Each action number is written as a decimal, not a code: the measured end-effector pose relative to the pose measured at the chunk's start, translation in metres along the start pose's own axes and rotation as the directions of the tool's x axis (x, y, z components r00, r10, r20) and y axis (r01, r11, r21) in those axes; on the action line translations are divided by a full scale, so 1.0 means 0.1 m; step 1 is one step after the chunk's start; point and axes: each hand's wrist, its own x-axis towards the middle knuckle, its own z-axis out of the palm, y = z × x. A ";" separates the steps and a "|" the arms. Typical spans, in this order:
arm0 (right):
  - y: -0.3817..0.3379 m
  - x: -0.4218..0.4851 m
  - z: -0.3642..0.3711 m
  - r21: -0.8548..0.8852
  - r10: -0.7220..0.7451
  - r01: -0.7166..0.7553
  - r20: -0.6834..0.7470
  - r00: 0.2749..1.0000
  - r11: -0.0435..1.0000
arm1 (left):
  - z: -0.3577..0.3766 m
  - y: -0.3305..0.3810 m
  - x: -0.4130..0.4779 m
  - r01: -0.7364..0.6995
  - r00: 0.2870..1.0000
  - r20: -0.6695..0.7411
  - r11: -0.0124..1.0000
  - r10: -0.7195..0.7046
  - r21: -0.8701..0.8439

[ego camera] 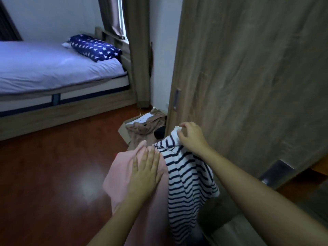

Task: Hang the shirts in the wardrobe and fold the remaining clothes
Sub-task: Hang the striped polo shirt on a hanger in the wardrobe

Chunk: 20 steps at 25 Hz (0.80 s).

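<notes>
A white shirt with navy stripes (188, 176) hangs in front of me, low in the head view. My right hand (190, 137) is shut on its white collar, holding it up beside the edge of the wooden wardrobe door (248, 77). To its left hangs a pink garment (120, 181). My left hand (147, 167) lies flat against the pink garment with its fingers together. What holds the pink garment up is hidden.
A bed (53, 71) with a star-print pillow (95, 47) fills the left. A cardboard box (140, 127) with beige clothes sits on the wooden floor (53, 174) by the wardrobe door. Curtains (138, 50) hang behind it.
</notes>
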 end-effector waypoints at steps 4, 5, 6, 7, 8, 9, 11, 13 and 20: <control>0.05 0.51 0.34 -0.282 0.303 -0.223 0.283 0.910 0.933 | 0.19 -0.05 0.01 -0.035 0.990 -0.138 0.999 0.036 0.003; 0.07 0.57 0.42 -0.358 0.362 -0.231 0.358 0.861 0.905 | 0.21 -0.06 0.02 -0.031 0.991 -0.134 1.000 0.031 0.005; 0.09 0.60 0.48 -0.385 0.375 -0.224 0.381 0.845 0.895 | 0.23 -0.06 0.03 -0.030 0.990 -0.136 0.999 0.033 0.019; 0.10 0.61 0.53 -0.359 0.359 -0.229 0.355 0.863 0.905 | 0.26 -0.08 0.04 -0.027 0.990 -0.137 0.999 0.031 0.029; 0.11 0.59 0.56 -0.298 0.345 -0.258 0.294 0.891 0.919 | 0.30 -0.10 0.06 -0.022 0.989 -0.148 0.999 0.028 0.044; 0.16 0.57 0.59 -0.203 0.330 -0.288 0.220 0.918 0.936 | 0.30 -0.11 0.07 -0.010 0.992 -0.123 0.999 0.015 0.045; 0.20 0.48 0.53 0.073 0.293 -0.297 0.056 0.954 0.952 | 0.32 -0.10 0.07 -0.020 0.992 -0.120 0.998 0.028 0.068; 0.23 0.39 0.36 0.435 0.272 -0.217 -0.067 0.960 0.874 | 0.32 -0.10 0.04 -0.045 0.997 -0.061 0.999 0.046 0.022; 0.11 -0.03 -0.42 0.652 -0.029 0.097 -0.115 0.993 0.752 | -1.07 0.42 0.63 0.177 0.828 -0.052 0.347 -0.559 -0.921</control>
